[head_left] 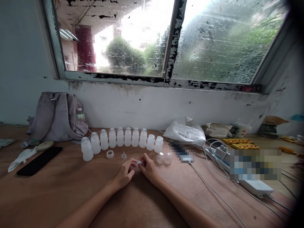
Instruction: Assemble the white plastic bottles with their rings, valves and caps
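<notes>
Your right hand [149, 167] pinches a pale ring [138, 162] before the row of bottles [127, 137] while your left hand [125, 173], grip unclear, meets its edge, apparently adjusting it, a step calling next for steady support.

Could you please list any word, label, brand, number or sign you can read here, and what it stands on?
None can be read.
Silver bag: faint marks, too blurred.
Drink bottle in the backpack's side pocket: label too small.
Cup: mark too blurred.
</notes>
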{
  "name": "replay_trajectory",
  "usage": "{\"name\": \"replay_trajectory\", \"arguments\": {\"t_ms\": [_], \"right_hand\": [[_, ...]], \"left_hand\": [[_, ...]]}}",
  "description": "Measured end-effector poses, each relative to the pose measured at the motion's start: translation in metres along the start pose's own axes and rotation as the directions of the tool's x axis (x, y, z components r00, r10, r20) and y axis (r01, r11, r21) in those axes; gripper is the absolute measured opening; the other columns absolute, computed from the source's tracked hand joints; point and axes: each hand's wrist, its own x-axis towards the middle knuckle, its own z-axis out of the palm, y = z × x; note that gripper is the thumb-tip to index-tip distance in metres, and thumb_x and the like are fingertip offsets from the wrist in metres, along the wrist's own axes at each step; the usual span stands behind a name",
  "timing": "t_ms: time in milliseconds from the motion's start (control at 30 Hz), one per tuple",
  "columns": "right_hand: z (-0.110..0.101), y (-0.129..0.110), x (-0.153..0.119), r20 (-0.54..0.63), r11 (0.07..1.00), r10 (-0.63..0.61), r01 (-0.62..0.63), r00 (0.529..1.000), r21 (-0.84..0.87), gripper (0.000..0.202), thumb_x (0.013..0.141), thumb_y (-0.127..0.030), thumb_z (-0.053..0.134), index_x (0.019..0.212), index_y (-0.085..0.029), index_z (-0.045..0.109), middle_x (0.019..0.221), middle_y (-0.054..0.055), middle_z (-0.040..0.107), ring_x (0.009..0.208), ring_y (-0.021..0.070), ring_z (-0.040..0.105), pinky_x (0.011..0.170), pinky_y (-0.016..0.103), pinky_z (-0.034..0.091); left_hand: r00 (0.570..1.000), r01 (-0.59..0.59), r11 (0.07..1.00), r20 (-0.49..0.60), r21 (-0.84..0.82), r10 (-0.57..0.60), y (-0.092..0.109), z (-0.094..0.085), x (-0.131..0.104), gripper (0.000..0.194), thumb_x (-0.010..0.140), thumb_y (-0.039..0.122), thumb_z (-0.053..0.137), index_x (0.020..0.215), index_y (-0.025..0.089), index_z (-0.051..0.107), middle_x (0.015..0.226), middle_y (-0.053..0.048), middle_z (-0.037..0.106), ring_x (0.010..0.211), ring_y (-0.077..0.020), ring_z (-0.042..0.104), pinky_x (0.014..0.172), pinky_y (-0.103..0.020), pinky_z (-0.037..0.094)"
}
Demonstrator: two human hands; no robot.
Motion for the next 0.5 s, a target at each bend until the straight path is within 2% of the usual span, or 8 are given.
{"name": "replay_trajectory", "arguments": {"t_ms": [133,300,400,500], "right_hand": [[0.001,0.001,0.000,0.020,1.000,0.001,-0.001,1.000,0.006,0.015,0.062,-0.011,0.044,0.072,-0.020,0.038,0.056,-0.008,0.038,0.050,0.0090,0.037,0.048,0.018,0.028],[0.003,0.006,0.000,0.032,1.000,0.004,-0.004,0.999,-0.012,0.022,0.059,-0.009,0.042,0.077,-0.021,0.040,0.054,-0.008,0.036,0.049,0.0095,0.038,0.047,0.018,0.028],[0.004,0.010,0.000,0.011,0.999,-0.012,0.013,1.000,-0.047,0.024,0.059,-0.008,0.042,0.078,-0.021,0.041,0.054,-0.008,0.037,0.049,0.0099,0.039,0.047,0.019,0.028],[0.003,0.012,0.002,-0.050,0.998,-0.018,0.015,0.999,-0.054,0.024,0.060,-0.008,0.041,0.080,-0.021,0.043,0.057,-0.006,0.044,0.050,0.0108,0.042,0.049,0.020,0.032]], "left_hand": [[1.000,-0.006,1.000,0.001,0.024,0.006,0.001,0.001,0.001,0.040,0.064,0.002,0.039,0.098,0.020,0.048,0.085,0.000,0.055,0.052,-0.0070,0.050,0.055,-0.021,0.043],[0.997,-0.077,0.993,-0.017,0.093,0.079,0.006,0.000,0.001,0.038,0.064,0.004,0.041,0.097,0.021,0.050,0.082,0.000,0.056,0.059,-0.0103,0.052,0.058,-0.022,0.042],[0.994,-0.099,0.988,-0.022,0.122,0.103,0.012,-0.003,0.000,0.031,0.068,0.009,0.044,0.095,0.022,0.052,0.083,-0.001,0.056,0.068,-0.0136,0.055,0.062,-0.023,0.042],[0.997,-0.074,0.996,-0.025,0.040,0.075,0.017,-0.002,-0.001,0.019,0.076,0.018,0.044,0.093,0.021,0.053,0.082,-0.002,0.057,0.067,-0.0134,0.056,0.062,-0.023,0.043]]}}
